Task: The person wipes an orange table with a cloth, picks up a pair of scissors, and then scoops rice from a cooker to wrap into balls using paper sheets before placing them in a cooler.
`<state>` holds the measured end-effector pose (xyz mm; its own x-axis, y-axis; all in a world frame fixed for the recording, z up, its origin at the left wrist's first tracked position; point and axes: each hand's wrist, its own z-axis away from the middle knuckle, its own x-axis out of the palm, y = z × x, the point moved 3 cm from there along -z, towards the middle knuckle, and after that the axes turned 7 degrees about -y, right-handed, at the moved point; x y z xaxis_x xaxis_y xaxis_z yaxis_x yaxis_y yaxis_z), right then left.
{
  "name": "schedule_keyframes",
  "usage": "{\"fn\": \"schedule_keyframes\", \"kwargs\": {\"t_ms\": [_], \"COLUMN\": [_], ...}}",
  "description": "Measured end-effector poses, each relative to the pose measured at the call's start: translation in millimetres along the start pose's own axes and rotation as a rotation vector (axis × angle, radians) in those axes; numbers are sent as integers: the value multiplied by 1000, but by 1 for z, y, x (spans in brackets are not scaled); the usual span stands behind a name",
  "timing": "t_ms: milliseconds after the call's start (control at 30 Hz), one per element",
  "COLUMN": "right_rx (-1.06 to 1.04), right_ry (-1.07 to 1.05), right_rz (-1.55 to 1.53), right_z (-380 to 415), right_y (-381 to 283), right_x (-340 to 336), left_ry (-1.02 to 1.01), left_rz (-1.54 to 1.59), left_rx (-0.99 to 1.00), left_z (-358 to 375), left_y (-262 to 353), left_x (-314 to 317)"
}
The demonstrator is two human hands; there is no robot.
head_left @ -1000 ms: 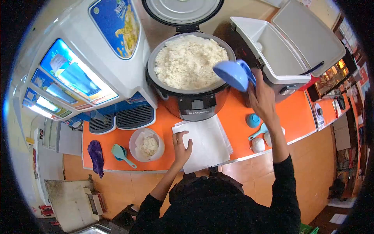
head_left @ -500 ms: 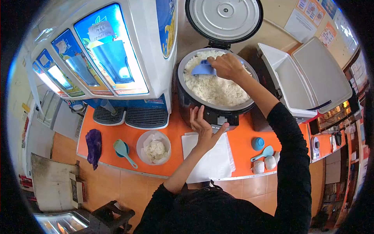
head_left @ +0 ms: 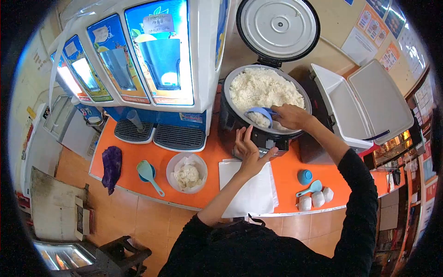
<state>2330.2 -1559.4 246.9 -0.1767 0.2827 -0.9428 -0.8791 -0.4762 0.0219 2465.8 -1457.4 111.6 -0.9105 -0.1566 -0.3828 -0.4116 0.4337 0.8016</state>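
Observation:
A large rice cooker (head_left: 240, 127) stands open on the orange counter (head_left: 210, 177), full of white rice (head_left: 265, 87). My right hand (head_left: 290, 116) holds a blue scoop (head_left: 259, 114) with rice in it at the pot's near rim. My left hand (head_left: 249, 150) is open, fingers spread, against the cooker's front just below the rim. Under that hand lies a stack of white paper sheets (head_left: 249, 189). A clear bowl (head_left: 187, 173) lined with paper holds a lump of rice to the left of the sheets.
A juice dispenser (head_left: 147, 64) fills the back left. An open white cooler box (head_left: 364, 104) stands right of the cooker. A teal scoop (head_left: 147, 174) and purple cloth (head_left: 110, 166) lie at the left; a blue cup (head_left: 304, 176), small scoop (head_left: 310, 188) and white rice balls (head_left: 316, 199) at the right.
My right hand has drawn the blue scoop from the middle of the rice to the pot's near rim, now with rice in it. My left hand stays at the cooker's front.

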Motion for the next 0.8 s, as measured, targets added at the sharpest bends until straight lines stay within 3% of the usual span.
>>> {"fn": "schedule_keyframes", "kwargs": {"t_ms": [33,100,133,200,267,333,400,467,567,667,800], "right_rx": [-8,-313,-323,-127,-22,91,-104,-95,-15,-200,-147], "right_ry": [3,92,96,70,249,513,686,725,303,194,-6], "right_rz": [11,-54,-44,-115,81,305,589,537,252,292,200], "right_z": [-2,-12,-18,-14,-27,-38,-49,-59,-71,-77,-32], "right_y": [16,39,49,56,46,14,-8,-10,-9,-5,-2], "right_x": [1,-8,-16,-47,-68,-48,-28,-35,-60,-56,-34], "left_ry": [-6,-6,-24,-40,-81,-63,-30,-26,-49,-36,-24], "left_rz": [5,-39,-80,-82,-83,-41,-9,-24,-59,-67,-115], "left_rx": [-10,4,12,-10,-21,-7,18,25,-9,-13,-17], "left_z": [1,1,1,1,1,2,0,2,1,1,2], "left_y": [0,0,-1,1,-1,-1,-2,0,0,2,3], "left_x": [0,0,1,-1,0,2,0,-1,-1,0,-1]}}
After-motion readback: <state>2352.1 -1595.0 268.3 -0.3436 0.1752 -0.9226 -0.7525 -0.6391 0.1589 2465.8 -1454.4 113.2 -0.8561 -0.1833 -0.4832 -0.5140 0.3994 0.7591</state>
